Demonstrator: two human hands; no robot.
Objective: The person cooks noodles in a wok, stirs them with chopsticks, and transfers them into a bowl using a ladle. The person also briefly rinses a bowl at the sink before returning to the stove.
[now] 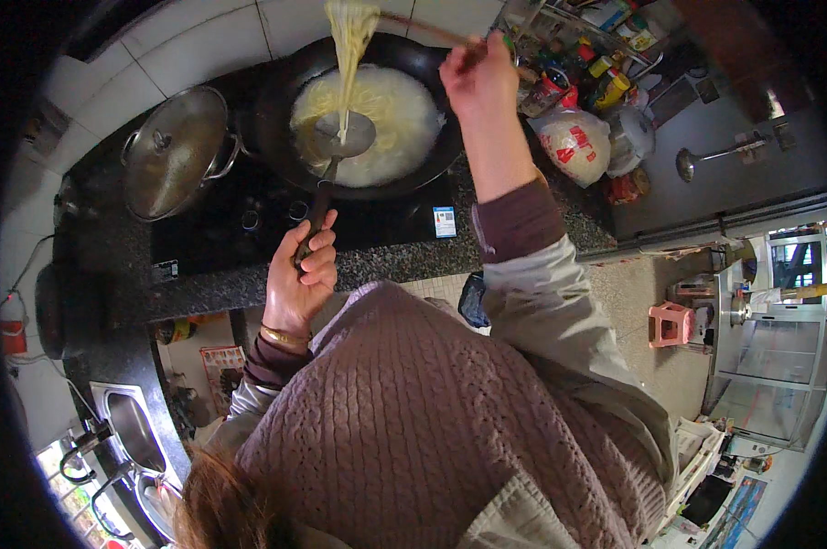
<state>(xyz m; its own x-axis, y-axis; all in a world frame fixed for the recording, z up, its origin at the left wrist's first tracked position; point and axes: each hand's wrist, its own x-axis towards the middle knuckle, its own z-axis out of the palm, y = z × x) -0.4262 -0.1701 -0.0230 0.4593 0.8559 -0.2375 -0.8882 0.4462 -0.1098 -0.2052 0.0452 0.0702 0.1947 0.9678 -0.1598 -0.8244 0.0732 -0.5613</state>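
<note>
My left hand (302, 264) is closed around the dark handle of a metal ladle (358, 134), whose round bowl is over the pale, cloudy liquid in a large black wok (266, 137). Raised above the wok's right side, my right hand (479, 75) grips thin wooden sticks (424, 26), likely chopsticks, partly blurred. From their far end hangs a long bundle of yellow noodles (350, 48), its lower tip reaching the ladle. More noodles lie in the liquid.
A lidded steel pot (177, 154) stands left of the wok on the black cooktop (372, 223). At right are a clear bag with pale contents (575, 147), several bottles and a wall-hung ladle (688, 165). A sink (135, 429) is lower left; a pink stool (671, 324) stands at right.
</note>
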